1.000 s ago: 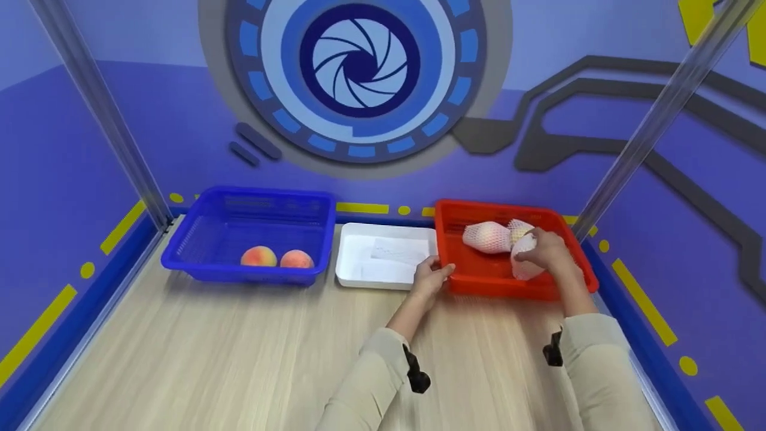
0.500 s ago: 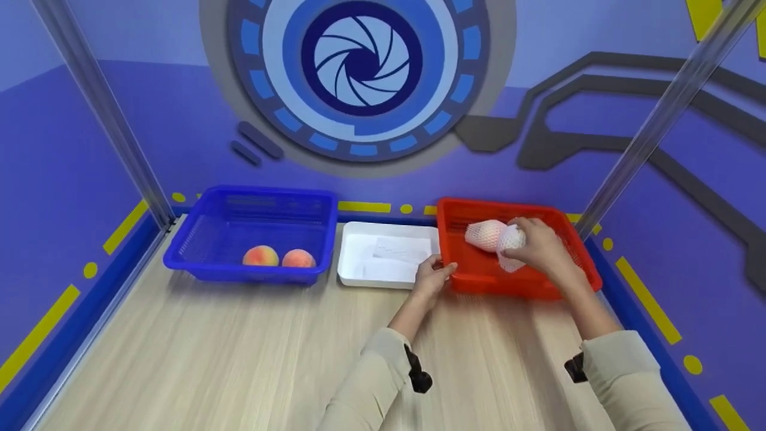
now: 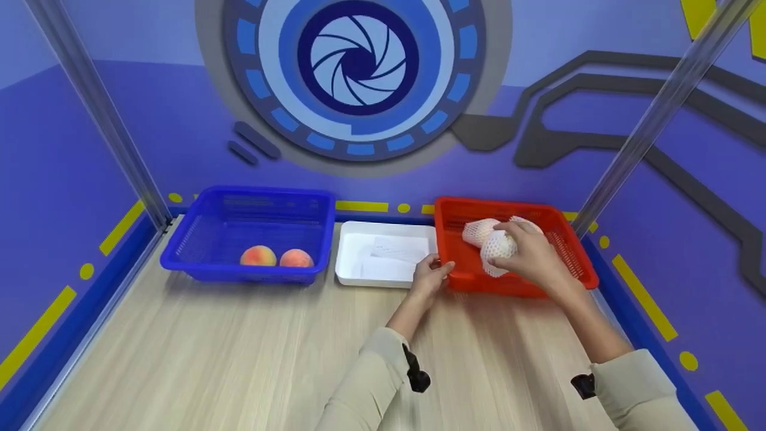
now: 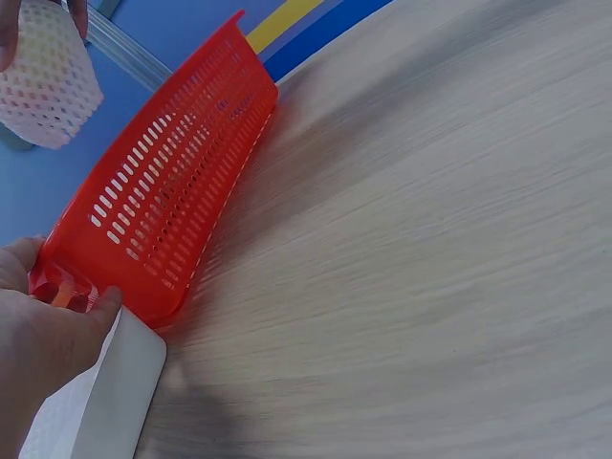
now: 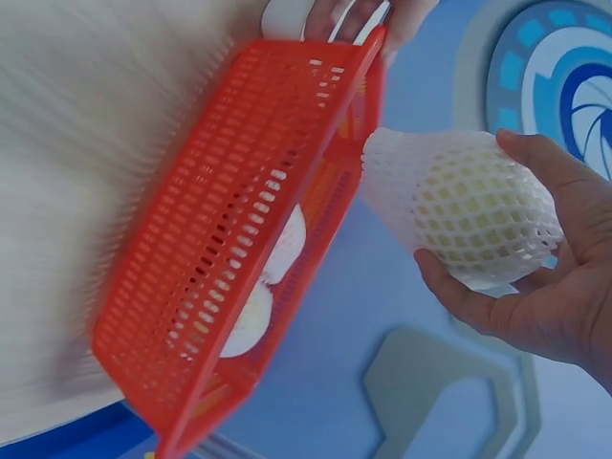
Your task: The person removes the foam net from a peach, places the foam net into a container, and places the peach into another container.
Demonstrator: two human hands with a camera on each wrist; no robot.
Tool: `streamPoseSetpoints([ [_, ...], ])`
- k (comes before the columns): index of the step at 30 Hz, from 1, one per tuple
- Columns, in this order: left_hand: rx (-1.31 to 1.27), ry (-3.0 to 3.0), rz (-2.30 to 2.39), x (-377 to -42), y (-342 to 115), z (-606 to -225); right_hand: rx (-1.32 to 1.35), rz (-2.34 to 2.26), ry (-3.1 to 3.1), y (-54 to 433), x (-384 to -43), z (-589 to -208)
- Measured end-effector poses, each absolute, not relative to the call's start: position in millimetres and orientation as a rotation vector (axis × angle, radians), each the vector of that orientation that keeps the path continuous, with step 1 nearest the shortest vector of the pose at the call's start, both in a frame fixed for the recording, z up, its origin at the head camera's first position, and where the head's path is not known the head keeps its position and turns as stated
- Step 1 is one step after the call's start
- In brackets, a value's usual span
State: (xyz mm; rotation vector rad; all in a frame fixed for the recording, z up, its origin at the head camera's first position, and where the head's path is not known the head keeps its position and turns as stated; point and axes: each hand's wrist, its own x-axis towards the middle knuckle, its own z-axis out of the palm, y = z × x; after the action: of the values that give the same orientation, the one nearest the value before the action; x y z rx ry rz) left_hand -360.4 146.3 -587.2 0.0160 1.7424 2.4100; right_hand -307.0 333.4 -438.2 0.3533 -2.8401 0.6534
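My right hand point(image 3: 532, 257) holds a pale yellowish fruit in a white foam net point(image 3: 498, 248) over the red basket point(image 3: 508, 285). In the right wrist view, the thumb and fingers wrap one end of this netted fruit point(image 5: 478, 210), and the loose net end points away from the palm. It is raised above the basket's rim there. Two more netted fruits lie in the basket, one to the left point(image 3: 477, 231) and one behind point(image 3: 528, 223), partly hidden. My left hand point(image 3: 429, 275) grips the basket's front left corner, with the thumb point(image 4: 103, 311) against the outside wall.
A shallow white tray point(image 3: 350, 257) with paper point(image 3: 400, 248) in it stands against the red basket's left side. Further left is a blue basket point(image 3: 239, 273) holding two peaches, one yellow-red point(image 3: 258, 255) and one pink point(image 3: 296, 258). Printed walls point(image 3: 179, 131) enclose the wooden table point(image 3: 239, 347).
My right hand has lifted the netted fruit from the basket's right part and moved it left, toward the front of the basket. The left hand stays on the basket's corner.
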Motion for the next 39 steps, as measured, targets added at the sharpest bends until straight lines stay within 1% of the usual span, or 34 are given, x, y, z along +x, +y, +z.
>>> streamPoseSetpoints([
  [12,-0.012,1.821,2.363,-363.1,140.0,-586.1,0.479,0.665,-2.841,307.0,-281.7,-445.5],
  [16,0.008,2.047,2.259,-363.7,138.7,-584.0,0.539,0.658,-2.818,303.3,-276.2,-454.2],
  [21,0.117,2.387,2.058,-360.8,134.7,-581.3,0.589,0.633,-2.823,297.9,-269.5,-466.7],
  [27,0.123,2.213,2.137,-348.5,117.0,-581.3,0.626,0.642,-2.888,285.0,-265.3,-475.0],
  [29,0.167,2.221,2.132,-345.0,107.7,-580.4,0.642,0.642,-2.898,280.6,-264.5,-476.7],
  [39,0.570,2.525,1.918,-334.3,49.4,-574.7,0.671,0.678,-2.945,260.9,-260.4,-491.6],
])
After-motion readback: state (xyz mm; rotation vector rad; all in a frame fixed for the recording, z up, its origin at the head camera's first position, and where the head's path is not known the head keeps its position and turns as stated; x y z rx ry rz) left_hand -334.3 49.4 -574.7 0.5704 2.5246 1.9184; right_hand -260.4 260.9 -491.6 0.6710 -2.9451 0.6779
